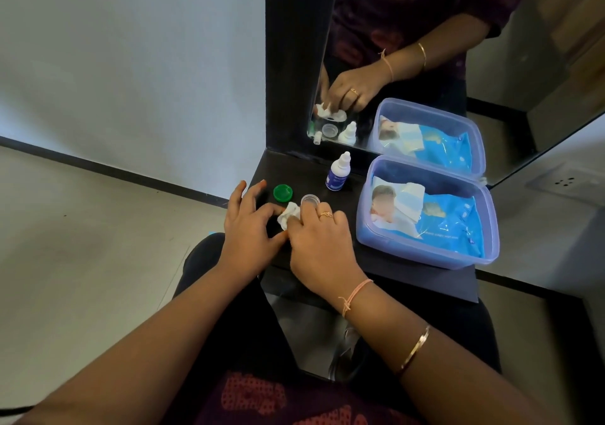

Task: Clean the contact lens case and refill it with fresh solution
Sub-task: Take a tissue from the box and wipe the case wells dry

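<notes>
On the black shelf (409, 277) my right hand (322, 244) pinches a crumpled white tissue (288, 215) down against something hidden under my fingers. My left hand (250, 225) lies beside it, fingers spread, index finger and thumb touching near the tissue. Just beyond my right fingers stands an open clear cup of the lens case (309, 200). A green cap (283, 193) lies loose to its left. The white solution bottle (339, 172) with a blue label stands upright behind, its cap on.
A blue plastic box (366, 228) holding a pack of wipes (435, 215) fills the right half of the shelf. A mirror (425, 48) stands against the back and repeats the scene. The shelf's front edge is near my wrists; floor lies to the left.
</notes>
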